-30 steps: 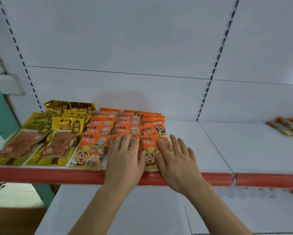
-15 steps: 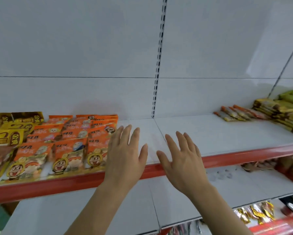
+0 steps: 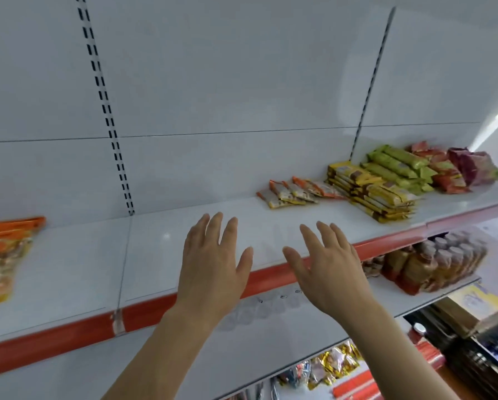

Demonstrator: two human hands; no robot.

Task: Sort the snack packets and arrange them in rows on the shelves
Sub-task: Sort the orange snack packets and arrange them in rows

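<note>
Plainly, from the head view, both hands are bare of anything: the left hand and right hand hover with fingers spread over the shelf's red front edge. The loose orange-white packets lie toward the back, just beside the yellow stack; a careless reach could topple that stack. Orange packets sit at the far left end. Bottles crowd the lower shelf.

Two flat empty hands, left hand beside right hand, over white shelf.
</note>
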